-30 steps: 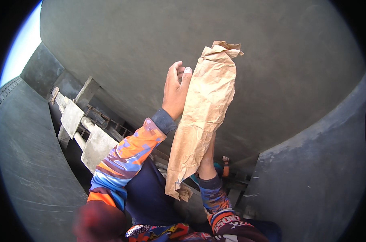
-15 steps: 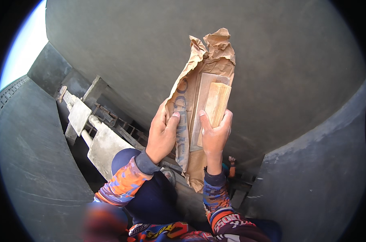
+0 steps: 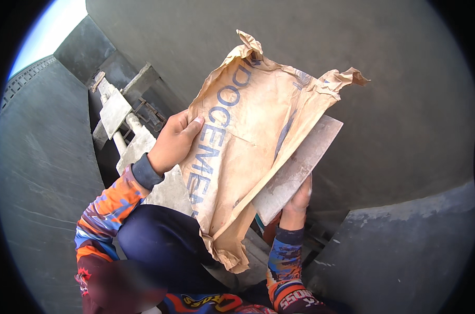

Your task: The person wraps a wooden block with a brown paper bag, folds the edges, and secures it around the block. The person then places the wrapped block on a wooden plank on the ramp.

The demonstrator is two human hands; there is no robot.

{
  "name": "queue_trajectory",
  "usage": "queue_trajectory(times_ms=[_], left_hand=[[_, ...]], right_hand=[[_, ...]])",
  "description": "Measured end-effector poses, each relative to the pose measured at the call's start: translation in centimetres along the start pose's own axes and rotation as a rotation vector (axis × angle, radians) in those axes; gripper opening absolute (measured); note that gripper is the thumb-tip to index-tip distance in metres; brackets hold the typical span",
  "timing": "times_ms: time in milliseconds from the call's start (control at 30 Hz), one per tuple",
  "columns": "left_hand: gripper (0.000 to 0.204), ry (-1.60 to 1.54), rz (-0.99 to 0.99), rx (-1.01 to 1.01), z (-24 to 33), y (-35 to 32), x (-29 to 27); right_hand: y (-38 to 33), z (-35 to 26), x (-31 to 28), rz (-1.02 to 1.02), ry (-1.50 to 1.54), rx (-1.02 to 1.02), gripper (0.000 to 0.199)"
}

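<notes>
My left hand [image 3: 173,140] pinches the left edge of a brown paper sack [image 3: 248,115], with the thumb on top. The sack is creased, torn at its upper end and spread wide, with dark printing across it. In my right hand [image 3: 300,196] is a plastering float [image 3: 305,165], its flat, greyish plate turned up and tilted. The plate lies against the right side of the sack. Its wooden handle is hidden underneath, where the fingers of my right hand are mostly out of sight.
A large grey plastered wall [image 3: 384,104] rises ahead, and another dark wall [image 3: 49,157] stands at the left. Pale scaffold boards [image 3: 114,115], spattered with mortar, run along the left beside a dark gap. A lighter-edged wall surface [image 3: 399,240] lies at the lower right.
The sack has been opened out wider as my left hand moved left and up. My right hand has turned the float over, so its flat plate shows instead of the wooden handle.
</notes>
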State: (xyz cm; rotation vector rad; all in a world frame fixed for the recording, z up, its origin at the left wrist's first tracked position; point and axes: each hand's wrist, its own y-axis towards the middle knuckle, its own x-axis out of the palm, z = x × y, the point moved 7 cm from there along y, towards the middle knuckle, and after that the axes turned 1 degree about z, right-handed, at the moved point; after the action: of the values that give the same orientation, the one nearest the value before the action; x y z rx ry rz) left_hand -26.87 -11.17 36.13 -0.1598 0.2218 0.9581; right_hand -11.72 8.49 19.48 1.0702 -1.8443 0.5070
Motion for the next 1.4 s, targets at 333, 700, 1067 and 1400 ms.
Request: queue_trajectory(times_ms=[333, 700, 1067, 1400], left_hand=[[0.037, -0.269, -0.167, -0.262, -3.2, -3.6, 0.7], [0.031, -0.008, -0.201, -0.071, -6.2, -3.1, -0.8], [0.041, -0.560, -0.053, -0.339, -12.8, -6.2, 0.3], [0.030, -0.151, -0.049, -0.156, -13.8, -6.5, -1.5]], right_hand=[[-0.8, 1.2, -2.7, 0.296, -0.035, -0.027, 0.066], [-1.5, 3.8, -2.2, -0.053, 0.329, 0.104, 0.066], [-2.7, 4.0, -3.2, 0.024, 0.195, 0.144, 0.066], [-0.4, 3.4, -6.2, 0.042, 0.062, 0.061, 0.066]])
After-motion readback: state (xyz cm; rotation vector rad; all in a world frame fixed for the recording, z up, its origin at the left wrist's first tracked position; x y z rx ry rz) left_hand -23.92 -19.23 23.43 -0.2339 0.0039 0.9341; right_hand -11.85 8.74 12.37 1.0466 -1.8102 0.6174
